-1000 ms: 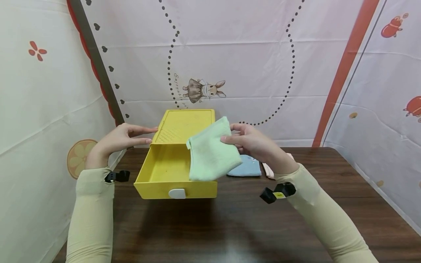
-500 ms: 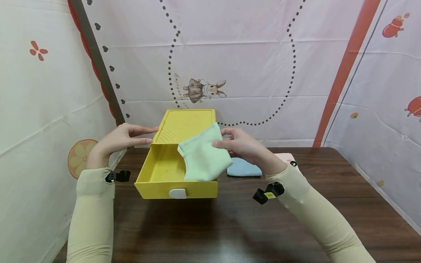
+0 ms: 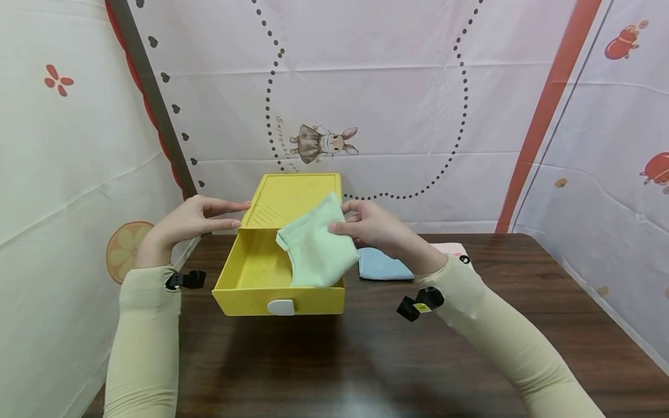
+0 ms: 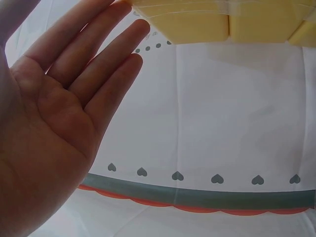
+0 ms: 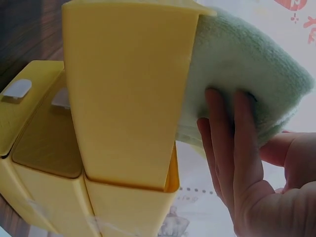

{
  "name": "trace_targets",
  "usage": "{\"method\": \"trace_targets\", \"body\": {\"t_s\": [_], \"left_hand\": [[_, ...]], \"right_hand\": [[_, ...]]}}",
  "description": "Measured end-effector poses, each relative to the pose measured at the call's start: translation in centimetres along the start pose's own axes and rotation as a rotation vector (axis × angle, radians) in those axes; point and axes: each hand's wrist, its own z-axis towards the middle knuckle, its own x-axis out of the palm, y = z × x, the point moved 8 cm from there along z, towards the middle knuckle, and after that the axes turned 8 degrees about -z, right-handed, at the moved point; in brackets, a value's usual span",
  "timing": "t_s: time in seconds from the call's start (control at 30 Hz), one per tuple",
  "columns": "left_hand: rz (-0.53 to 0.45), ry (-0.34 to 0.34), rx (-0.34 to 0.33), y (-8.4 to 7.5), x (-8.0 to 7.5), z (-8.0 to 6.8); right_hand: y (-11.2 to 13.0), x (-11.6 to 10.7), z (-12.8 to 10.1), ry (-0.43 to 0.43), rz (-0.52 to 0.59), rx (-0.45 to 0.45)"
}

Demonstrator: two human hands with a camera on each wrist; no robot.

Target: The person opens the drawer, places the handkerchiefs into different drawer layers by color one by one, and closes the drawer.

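A folded pale green towel (image 3: 317, 247) hangs over the right part of a pulled-out yellow drawer (image 3: 279, 301) with a white knob. My right hand (image 3: 373, 226) pinches the towel at its right side, thumb in front and fingers behind. In the right wrist view the fingers (image 5: 244, 133) press into the cloth (image 5: 237, 64) beside the drawer's side wall (image 5: 128, 94). My left hand (image 3: 195, 222) rests its straight fingertips against the left side of the yellow drawer cabinet (image 3: 295, 200). The left wrist view shows that palm (image 4: 54, 118) with fingers extended toward the cabinet (image 4: 192, 24).
On the dark wooden table (image 3: 292, 371), a folded blue cloth (image 3: 384, 266) lies right of the drawer. A pink cloth (image 3: 449, 248) lies partly behind the right wrist. Lower closed drawers (image 5: 47, 133) stand beneath the open one. A printed curtain (image 3: 387, 116) hangs behind.
My right hand has carried the green towel leftward, farther over the open drawer. More of the pink cloth now shows. The left hand has stayed in place.
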Motion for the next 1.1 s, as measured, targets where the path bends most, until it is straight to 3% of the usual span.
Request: {"method": "trace_targets", "body": {"t_s": [0.4,0.63,0.83,1.1], "left_hand": [[-0.001,0.002,0.002,-0.1,0.0,0.0],[-0.003,-0.003,0.008,0.1,0.0,-0.1],[-0.009,-0.003,0.001,0.1,0.0,0.0],[-0.011,0.0,0.007,0.1,0.0,0.0]], "right_hand": [[-0.4,0.0,0.1,0.012,-0.043,0.045],[-0.1,-0.4,-0.8,0.059,-0.137,0.003],[-0.2,-0.8,-1.4,0.096,-0.206,0.021],[-0.2,-0.9,-1.5,0.053,-0.273,0.018]]}}
